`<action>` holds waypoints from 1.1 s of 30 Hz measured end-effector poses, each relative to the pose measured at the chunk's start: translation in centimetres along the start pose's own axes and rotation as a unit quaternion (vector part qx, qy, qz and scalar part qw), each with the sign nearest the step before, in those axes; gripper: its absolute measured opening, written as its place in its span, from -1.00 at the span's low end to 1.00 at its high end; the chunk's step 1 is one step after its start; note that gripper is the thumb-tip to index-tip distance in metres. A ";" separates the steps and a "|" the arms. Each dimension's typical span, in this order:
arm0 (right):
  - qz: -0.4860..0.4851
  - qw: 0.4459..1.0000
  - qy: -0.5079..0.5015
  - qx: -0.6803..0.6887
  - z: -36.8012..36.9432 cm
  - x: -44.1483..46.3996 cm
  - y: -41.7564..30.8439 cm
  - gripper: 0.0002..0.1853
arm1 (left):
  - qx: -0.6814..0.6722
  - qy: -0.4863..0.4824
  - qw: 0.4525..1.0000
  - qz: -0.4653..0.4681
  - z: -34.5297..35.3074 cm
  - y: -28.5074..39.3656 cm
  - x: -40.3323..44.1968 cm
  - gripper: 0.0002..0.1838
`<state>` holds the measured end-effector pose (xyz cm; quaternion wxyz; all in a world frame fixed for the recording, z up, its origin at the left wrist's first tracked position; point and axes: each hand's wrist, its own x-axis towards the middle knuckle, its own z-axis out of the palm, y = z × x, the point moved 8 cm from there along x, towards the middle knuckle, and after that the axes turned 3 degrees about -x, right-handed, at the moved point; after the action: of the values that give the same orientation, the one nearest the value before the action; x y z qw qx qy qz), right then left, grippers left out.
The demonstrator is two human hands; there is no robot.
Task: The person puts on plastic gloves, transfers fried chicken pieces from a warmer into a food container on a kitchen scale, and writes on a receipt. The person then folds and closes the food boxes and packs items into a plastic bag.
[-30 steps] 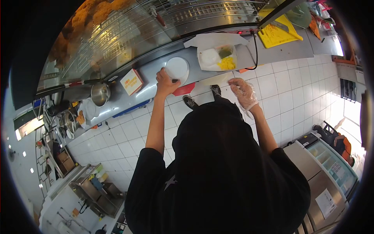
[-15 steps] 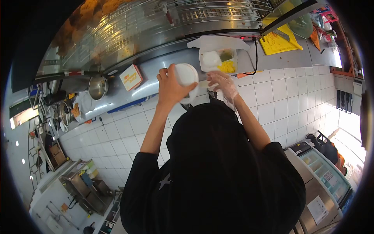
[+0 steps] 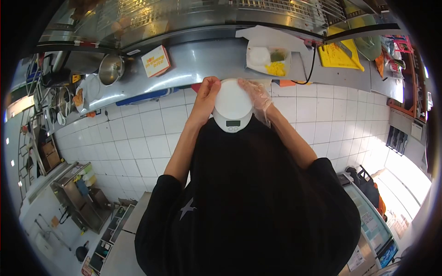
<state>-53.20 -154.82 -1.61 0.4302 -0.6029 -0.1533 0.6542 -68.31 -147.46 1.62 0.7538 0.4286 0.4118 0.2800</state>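
Observation:
A white kitchen scale with a round plate and a small dark display is held off the counter, close to my body. My bare left hand grips its left rim with bent fingers. On the opposite rim is my right hand, in a clear plastic glove, its fingers closed around the edge. Beyond the right hand, an open takeaway box stands on the counter. It holds something white, a dark green portion and chopped yellow food.
The steel counter runs under a glass display case with wire racks. A closed white-and-orange box and a metal bowl stand to the left. On the right lie a yellow cutting board and a black cable.
The scale has turned from a tilted position so its plate and display now face me. It is lower and closer to my body. Both hands have shifted along its rim.

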 end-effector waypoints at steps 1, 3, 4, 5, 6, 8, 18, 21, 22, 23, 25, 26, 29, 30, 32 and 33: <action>-0.009 1.000 -0.001 -0.022 -0.2 -0.2 -0.1 -0.58 | -0.001 0.011 1.000 0.005 0.6 0.3 -1.0 -0.75; -0.048 0.994 -0.005 -0.093 -0.1 -0.5 -1.8 -0.55 | -0.003 0.032 0.999 0.027 1.2 1.3 -1.6 -0.75; -0.070 0.988 -0.005 -0.140 0.1 -1.1 -2.6 -0.51 | -0.006 0.029 0.999 0.019 1.1 1.1 -1.7 -0.75; -0.094 0.978 -0.005 -0.184 0.4 -1.5 -3.1 -0.47 | -0.010 0.026 1.000 0.012 1.1 1.0 -1.8 -0.74; -0.096 0.975 -0.006 -0.200 0.2 -1.3 -2.6 -0.46 | -0.013 0.022 1.000 0.004 1.1 0.8 -2.0 -0.74; -0.101 0.967 -0.010 -0.234 -0.6 -0.4 -1.4 -0.45 | -0.022 0.000 0.999 -0.033 1.3 0.9 -2.5 -0.57; -0.128 0.944 0.077 -0.293 -0.9 -1.1 -5.3 -0.42 | 0.242 -0.081 0.967 0.019 3.5 1.8 -6.4 0.20; -0.114 0.928 0.079 -0.346 -1.2 -1.3 -5.6 -0.42 | 0.263 -0.092 0.960 0.011 3.8 1.5 -6.4 0.22; -0.118 0.924 0.078 -0.357 -1.7 -0.5 -4.9 -0.42 | 0.280 -0.093 0.955 0.018 3.8 1.3 -6.3 0.23; -0.120 0.919 0.076 -0.367 -1.7 -0.2 -4.4 -0.42 | 0.298 -0.094 0.950 0.025 3.7 1.0 -6.2 0.25; -0.128 0.941 0.080 -0.304 -2.0 -0.1 -3.3 -0.42 | 0.326 -0.097 0.940 0.025 3.6 0.4 -6.1 0.26; -0.132 0.949 0.082 -0.274 -2.2 0.0 -3.3 -0.42 | 0.337 -0.096 0.936 0.019 3.6 0.4 -6.0 0.26; -0.121 0.947 0.068 -0.290 -2.6 0.4 -3.2 -0.43 | 0.342 -0.115 0.933 0.012 4.0 1.3 -5.8 0.25; -0.116 0.953 0.064 -0.271 -2.6 0.5 -3.1 -0.44 | 0.339 -0.124 0.932 0.011 4.1 1.7 -5.8 0.25; -0.108 0.965 0.054 -0.233 -2.6 0.9 -3.1 -0.45 | 0.340 -0.143 0.929 0.016 3.7 1.7 -5.6 0.25; -0.112 0.972 0.051 -0.200 -2.6 1.4 -3.0 -0.47 | 0.341 -0.153 0.927 0.022 3.7 1.7 -5.3 0.25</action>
<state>-49.48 -152.87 -0.91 0.3786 -0.6880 -0.3254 0.5268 -67.93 -152.22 6.22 0.6095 0.7064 0.3529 0.0705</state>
